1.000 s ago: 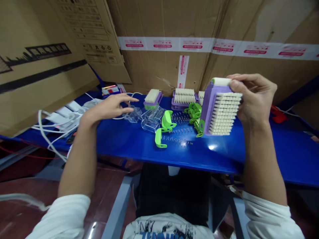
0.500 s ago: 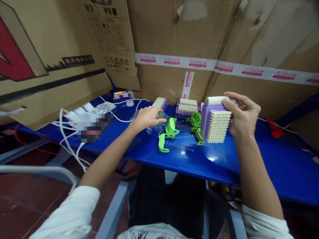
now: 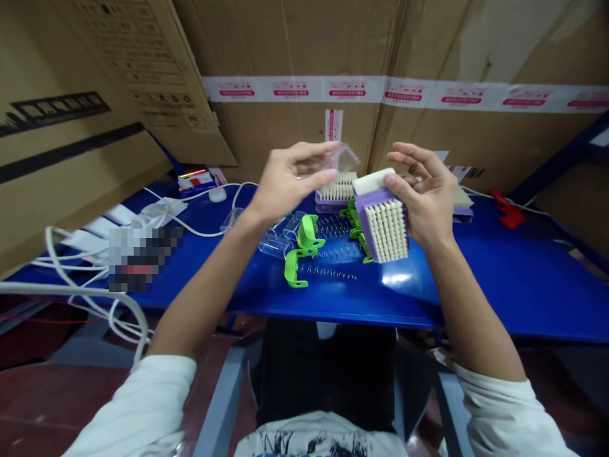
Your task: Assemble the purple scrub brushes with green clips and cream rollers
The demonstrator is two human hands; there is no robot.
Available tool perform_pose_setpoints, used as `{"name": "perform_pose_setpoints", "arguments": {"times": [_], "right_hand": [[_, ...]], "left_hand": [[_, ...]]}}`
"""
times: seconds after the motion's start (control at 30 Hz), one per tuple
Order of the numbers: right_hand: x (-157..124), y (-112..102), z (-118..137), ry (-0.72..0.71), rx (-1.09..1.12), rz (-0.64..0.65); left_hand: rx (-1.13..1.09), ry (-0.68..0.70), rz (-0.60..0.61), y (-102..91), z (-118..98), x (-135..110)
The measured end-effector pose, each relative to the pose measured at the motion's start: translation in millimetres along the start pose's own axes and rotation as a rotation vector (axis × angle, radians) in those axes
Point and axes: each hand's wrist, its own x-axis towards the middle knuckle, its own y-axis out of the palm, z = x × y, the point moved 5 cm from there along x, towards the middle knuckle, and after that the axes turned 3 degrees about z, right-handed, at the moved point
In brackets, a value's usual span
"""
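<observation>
Head view: left hand (image 3: 285, 181), pinching a clear cover (image 3: 344, 158); right hand (image 3: 431, 200), holding a purple brush (image 3: 387, 230); green clips (image 3: 307, 232) and springs (image 3: 329, 273), on the blue worktop (image 3: 480, 279).

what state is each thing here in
held brush, raised in the right hand, bristles toward the camera
clear plastic piece, lifted in the left hand
brush behind it, bristles up
springs, lying flat, uncompressed
light green clips, lying at the springs' ends
white cables, loosely looped
</observation>
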Motion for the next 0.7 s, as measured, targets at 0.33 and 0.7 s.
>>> {"name": "perform_pose_setpoints", "arguments": {"times": [0.33,0.7], "right_hand": [[-6.2,9.5,18.3,0.032,-0.047,0.077],[-15.5,16.6,18.8,0.083,-0.044,-0.024]], "left_hand": [[-0.107,0.052,0.037,54.4,-17.7,4.1],[-0.205,-0.044,0.189,53.8,-16.6,-15.3]]}}
